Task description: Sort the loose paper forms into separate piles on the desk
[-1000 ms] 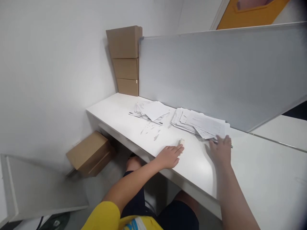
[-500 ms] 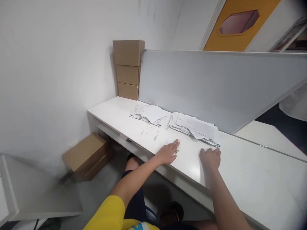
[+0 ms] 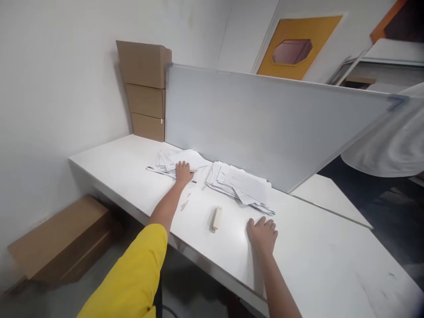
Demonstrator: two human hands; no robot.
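Observation:
My left hand [image 3: 184, 172] reaches across the desk and lies over the front edge of the smaller, untidy paper pile [image 3: 168, 160], its fingers extended on the sheets. On the bare desktop rests my right hand [image 3: 263, 235], open with the fingers apart, just in front of the larger stack of papers [image 3: 247, 183]. Between my two hands is a small cream, oblong object that looks like a stapler [image 3: 216, 219]; neither hand touches it.
Both piles lie on the white desk [image 3: 318, 247], along the foot of a grey-white partition board [image 3: 265, 119]. Cardboard boxes [image 3: 145, 97] are stacked at the far left corner. More cardboard boxes [image 3: 59, 238] stand on the floor at left. Dark scuffs [image 3: 185, 203] mark the desktop.
My left hand has moved from over the cream object, leaving it uncovered, to the smaller paper pile. My right hand stays on the desk. The head view has shifted.

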